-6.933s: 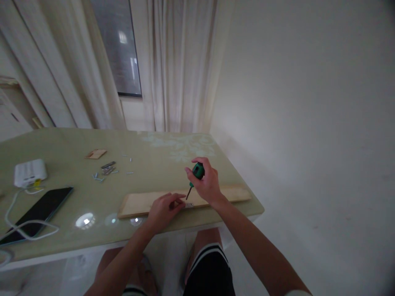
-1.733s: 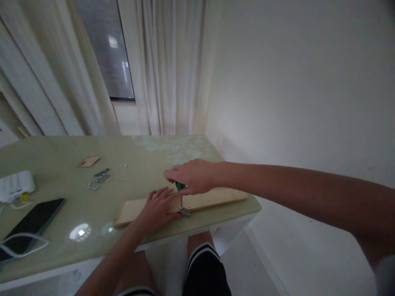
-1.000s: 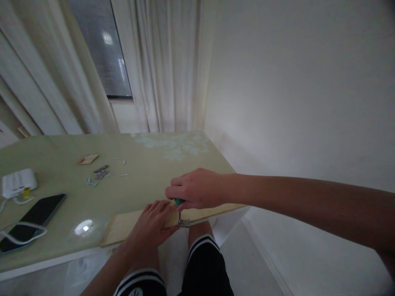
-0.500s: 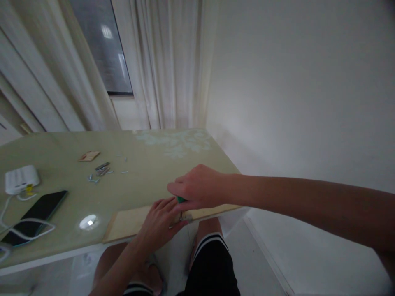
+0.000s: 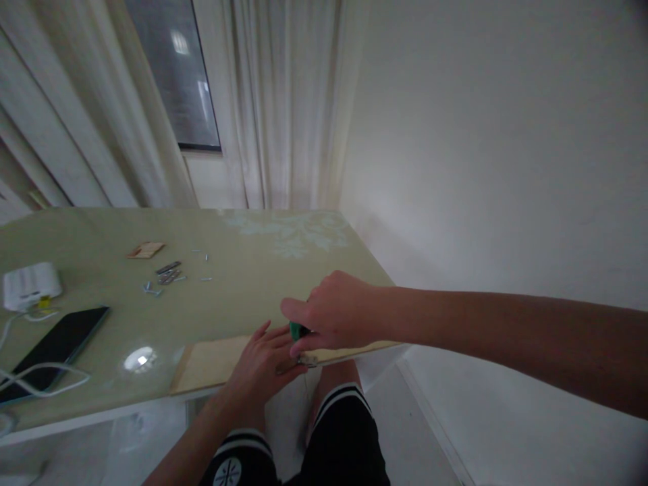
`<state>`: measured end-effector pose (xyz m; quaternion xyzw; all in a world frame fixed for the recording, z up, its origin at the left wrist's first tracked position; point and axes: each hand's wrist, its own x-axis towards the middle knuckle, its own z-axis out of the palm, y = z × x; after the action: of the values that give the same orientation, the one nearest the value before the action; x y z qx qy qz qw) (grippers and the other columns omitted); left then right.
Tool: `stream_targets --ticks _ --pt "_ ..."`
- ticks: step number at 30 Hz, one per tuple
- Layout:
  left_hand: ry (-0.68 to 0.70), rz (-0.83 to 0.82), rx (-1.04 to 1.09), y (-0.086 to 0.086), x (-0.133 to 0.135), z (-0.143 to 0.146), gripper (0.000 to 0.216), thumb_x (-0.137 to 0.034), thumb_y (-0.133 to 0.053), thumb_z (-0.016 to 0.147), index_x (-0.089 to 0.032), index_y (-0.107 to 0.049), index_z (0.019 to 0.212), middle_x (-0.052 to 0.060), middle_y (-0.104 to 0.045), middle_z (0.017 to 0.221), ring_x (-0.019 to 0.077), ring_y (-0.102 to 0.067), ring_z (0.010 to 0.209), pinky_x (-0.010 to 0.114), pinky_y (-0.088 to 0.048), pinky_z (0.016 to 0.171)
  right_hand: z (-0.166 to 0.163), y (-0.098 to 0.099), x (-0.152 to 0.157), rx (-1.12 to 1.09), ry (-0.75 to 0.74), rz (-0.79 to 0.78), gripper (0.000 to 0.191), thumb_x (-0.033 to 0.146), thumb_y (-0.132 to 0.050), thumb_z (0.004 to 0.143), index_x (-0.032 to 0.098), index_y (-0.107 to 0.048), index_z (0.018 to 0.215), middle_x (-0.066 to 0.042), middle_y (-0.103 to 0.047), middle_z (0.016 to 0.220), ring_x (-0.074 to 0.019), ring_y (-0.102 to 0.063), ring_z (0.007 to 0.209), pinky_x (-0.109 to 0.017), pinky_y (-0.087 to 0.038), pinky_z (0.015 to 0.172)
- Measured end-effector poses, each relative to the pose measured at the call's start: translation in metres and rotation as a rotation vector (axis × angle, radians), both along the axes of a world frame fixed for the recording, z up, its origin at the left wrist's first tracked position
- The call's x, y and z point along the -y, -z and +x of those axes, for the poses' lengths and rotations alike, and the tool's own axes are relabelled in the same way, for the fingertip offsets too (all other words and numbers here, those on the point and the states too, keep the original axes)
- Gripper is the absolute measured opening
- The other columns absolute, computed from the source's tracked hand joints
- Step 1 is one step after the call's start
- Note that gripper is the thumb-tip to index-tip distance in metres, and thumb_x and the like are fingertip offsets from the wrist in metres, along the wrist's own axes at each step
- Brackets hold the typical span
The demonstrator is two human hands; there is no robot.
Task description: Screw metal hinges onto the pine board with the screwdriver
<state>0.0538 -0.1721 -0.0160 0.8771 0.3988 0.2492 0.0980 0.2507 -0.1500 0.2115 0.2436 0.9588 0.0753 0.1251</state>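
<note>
A pale wooden board (image 5: 210, 364) lies along the table's front edge. My left hand (image 5: 266, 358) rests flat over it, fingers stretched out and somewhat apart, its thumb beside a small metal fitting (image 5: 308, 361) at the board's near edge. My right hand (image 5: 334, 314) is closed around the green handle of a screwdriver (image 5: 297, 331), held above that fitting. The fingers cover most of the tool, and its tip is hard to make out.
Several screws (image 5: 152, 289) and small metal pieces (image 5: 169, 273) lie on the table (image 5: 243, 297), near a thin wooden piece (image 5: 146, 250). At left are a black phone (image 5: 61, 344), a white box (image 5: 31, 287) and a white cable (image 5: 65, 368). A wall (image 5: 480, 169) rises at right.
My right hand has turned a little and shifted slightly right, so more of the green handle shows. The left hand's fingers have spread slightly. My legs have moved below the table edge.
</note>
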Motion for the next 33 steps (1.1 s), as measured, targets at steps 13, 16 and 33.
stream_targets --ticks 13,16,33 --pt "-0.036 -0.068 -0.002 -0.007 0.002 0.000 0.015 -0.043 -0.078 0.089 -0.028 -0.077 0.094 0.004 -0.081 0.101 0.0282 -0.072 0.103 0.050 -0.043 0.112 0.004 -0.005 -0.009 -0.103 -0.278 -0.170 0.023 0.025 -0.060 0.103 0.019 -0.058 0.125 -0.008 -0.071 0.116 -0.0204 -0.067 0.098 -0.032 -0.037 0.062" --pt "-0.082 -0.085 0.018 -0.007 0.002 0.001 0.021 -0.046 -0.079 0.087 -0.027 -0.075 0.082 0.004 -0.080 0.092 0.0273 -0.072 0.099 0.046 -0.047 0.107 0.000 -0.010 -0.010 -0.059 -0.325 -0.168 0.019 0.023 -0.060 0.104 0.020 -0.061 0.123 -0.006 -0.072 0.114 -0.0193 -0.067 0.099 -0.032 -0.036 0.062" --pt "-0.084 -0.115 0.036 -0.015 0.002 0.003 0.012 -0.035 -0.086 0.082 -0.028 -0.077 0.078 0.001 -0.080 0.092 0.0265 -0.072 0.096 0.045 -0.045 0.106 0.007 -0.005 -0.008 -0.055 -0.367 -0.017 0.024 0.018 -0.053 0.106 0.022 -0.057 0.129 -0.008 -0.070 0.116 -0.0182 -0.068 0.091 -0.031 -0.028 0.055"
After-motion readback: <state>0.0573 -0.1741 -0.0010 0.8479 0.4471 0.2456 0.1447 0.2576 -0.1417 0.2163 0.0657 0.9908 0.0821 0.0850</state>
